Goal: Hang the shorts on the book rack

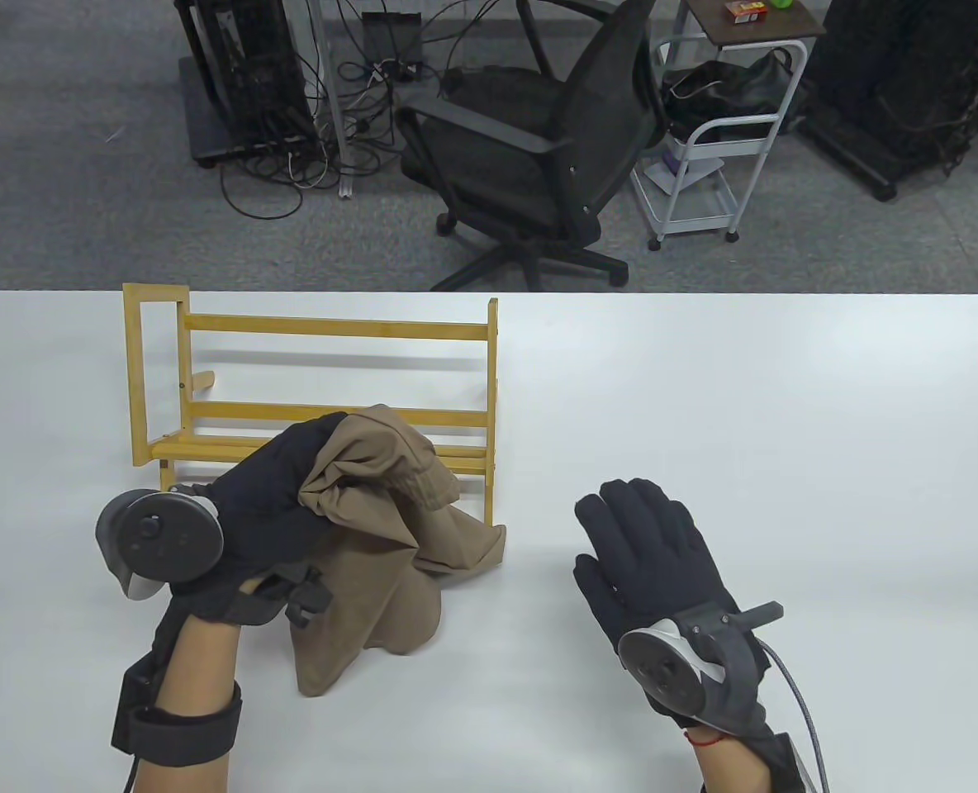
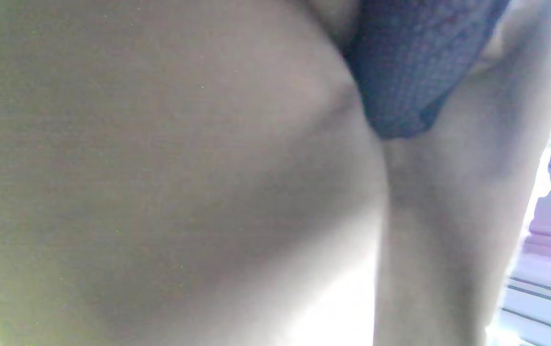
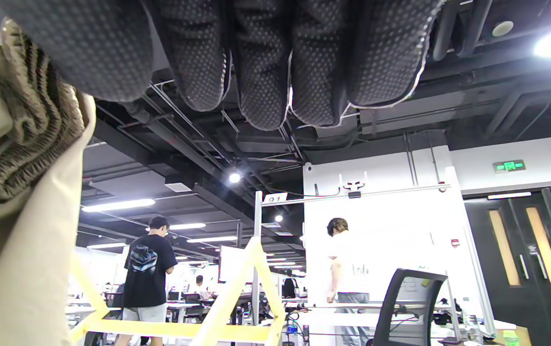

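Tan shorts with an elastic waistband are bunched in front of a yellow wooden book rack at the table's left. My left hand grips the shorts at the waistband and holds them up, with the lower cloth trailing on the table. In the left wrist view the tan cloth fills the frame, with one gloved fingertip on it. My right hand is open and flat just above the table, to the right of the shorts, holding nothing. The right wrist view shows its fingers, the shorts and the rack.
The white table spreads to the right of the rack. Beyond the table's far edge stand a black office chair, a white cart and cables on the floor.
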Demonstrator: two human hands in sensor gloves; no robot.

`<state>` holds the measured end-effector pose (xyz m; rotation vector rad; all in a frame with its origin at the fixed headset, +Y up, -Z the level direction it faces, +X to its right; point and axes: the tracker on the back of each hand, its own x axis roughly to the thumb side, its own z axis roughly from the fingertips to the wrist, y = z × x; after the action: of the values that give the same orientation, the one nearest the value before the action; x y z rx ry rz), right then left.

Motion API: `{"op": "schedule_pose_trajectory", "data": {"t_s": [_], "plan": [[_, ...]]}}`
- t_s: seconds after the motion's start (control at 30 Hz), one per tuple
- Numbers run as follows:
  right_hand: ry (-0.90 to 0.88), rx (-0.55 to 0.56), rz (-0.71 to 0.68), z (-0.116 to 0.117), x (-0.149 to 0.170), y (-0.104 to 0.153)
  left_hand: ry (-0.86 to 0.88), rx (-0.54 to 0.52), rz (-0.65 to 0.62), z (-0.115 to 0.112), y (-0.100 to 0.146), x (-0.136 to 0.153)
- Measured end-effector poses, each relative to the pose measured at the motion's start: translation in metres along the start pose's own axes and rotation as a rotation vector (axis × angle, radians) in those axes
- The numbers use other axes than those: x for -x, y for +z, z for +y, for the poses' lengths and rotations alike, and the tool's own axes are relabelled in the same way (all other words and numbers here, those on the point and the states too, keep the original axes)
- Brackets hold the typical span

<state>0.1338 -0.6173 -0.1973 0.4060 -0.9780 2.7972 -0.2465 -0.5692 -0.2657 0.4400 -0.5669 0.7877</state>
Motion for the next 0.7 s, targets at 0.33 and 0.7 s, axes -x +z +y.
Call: {"op": "schedule_pose_trajectory", "data": {"t_s": [0.33, 0.7], "plan": [[0.028, -0.011, 0.04, 0.007, 0.012, 0.007, -0.017, -0.068, 0.025, 0.019, 0.005, 0.005], [0.044, -0.028, 0.065, 0.011, 0.019, 0.012, -0.028, -0.136, 0.05, 0.033, 0.01, 0.011]]}}
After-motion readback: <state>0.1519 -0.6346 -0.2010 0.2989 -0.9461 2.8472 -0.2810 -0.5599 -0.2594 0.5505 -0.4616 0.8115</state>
